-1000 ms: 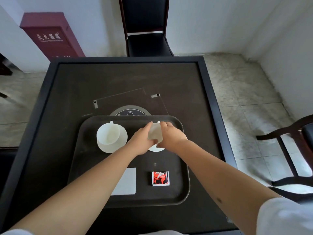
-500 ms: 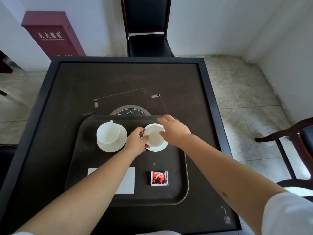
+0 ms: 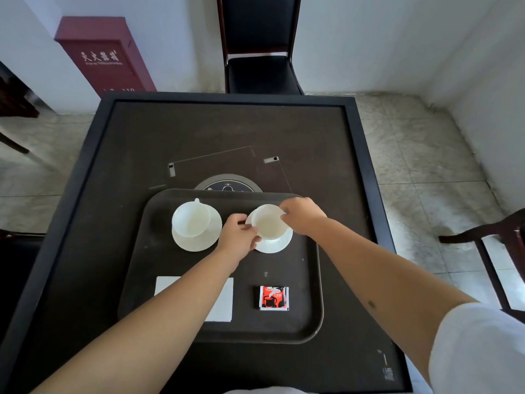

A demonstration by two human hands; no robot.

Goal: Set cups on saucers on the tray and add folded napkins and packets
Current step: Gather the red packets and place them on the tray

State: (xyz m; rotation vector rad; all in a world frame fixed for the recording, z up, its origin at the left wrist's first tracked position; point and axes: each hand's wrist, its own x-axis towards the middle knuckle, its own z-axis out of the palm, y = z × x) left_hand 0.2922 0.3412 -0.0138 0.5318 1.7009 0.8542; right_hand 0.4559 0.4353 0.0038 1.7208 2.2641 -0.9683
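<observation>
R cup (image 3: 269,226) upright on its saucer (image 3: 279,243), tray (image 3: 314,280) 1 o'clock; L hand (image 3: 237,237) fingers curled on cup's 9 o'clock rim, R hand (image 3: 302,213) pinching rim at 2; 2nd cup (image 3: 191,219) + saucer (image 3: 197,242) at tray 11; folded napkin (image 3: 221,304) at 7, partly under L forearm; red coffee packet (image 3: 274,298) at 5; tray on dark table (image 3: 113,194).

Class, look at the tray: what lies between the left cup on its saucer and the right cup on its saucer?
In the head view, the left hand lies between the left cup and the right cup, fingers gripping the right cup's rim.
</observation>
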